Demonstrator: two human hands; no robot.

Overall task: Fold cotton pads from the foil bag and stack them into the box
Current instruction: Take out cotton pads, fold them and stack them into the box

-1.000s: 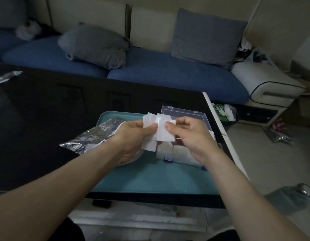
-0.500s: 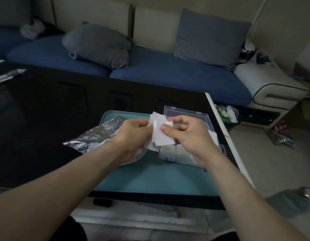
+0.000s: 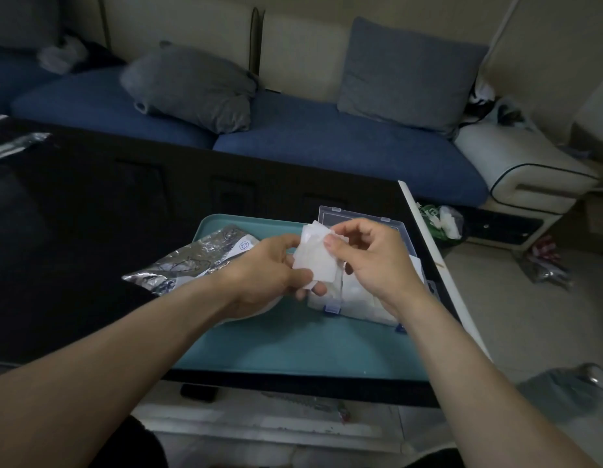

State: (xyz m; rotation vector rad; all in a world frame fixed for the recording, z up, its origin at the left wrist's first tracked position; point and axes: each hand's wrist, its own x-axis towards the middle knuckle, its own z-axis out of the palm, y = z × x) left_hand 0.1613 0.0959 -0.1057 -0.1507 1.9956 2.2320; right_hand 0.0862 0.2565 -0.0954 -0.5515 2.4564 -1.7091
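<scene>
1. Head view, at the grip: the left hand [image 3: 263,271] and the right hand [image 3: 371,261] meet over the teal tray [image 3: 293,346], both holding one white cotton pad [image 3: 315,261]. The left grip is closed on the pad's lower left part, thumb on top and fingers curled beneath. The right grip pinches the pad's upper right edge between thumb and forefinger (the other fingers are curled loosely behind).

2. Just below and behind the grip: the clear plastic box [image 3: 357,298] sits on the tray with its lid [image 3: 361,221] tipped open beyond the hands. White pads already lie inside; how many I cannot tell, as the right hand covers part of the box. Blue clasps show along its near edge.

3. Left of the grip: the crinkled foil bag [image 3: 192,261] lies on the tray's left side, partly over the rim and onto the dark surface [image 3: 91,231], its near end hidden under the left wrist.

4. Beyond the grip: a blue sofa [image 3: 327,146] with two grey cushions [image 3: 192,86] runs along the far side of the surface.

5. Right of the grip: bags and clutter lie on the floor [image 3: 496,298], well apart from the tray.
</scene>
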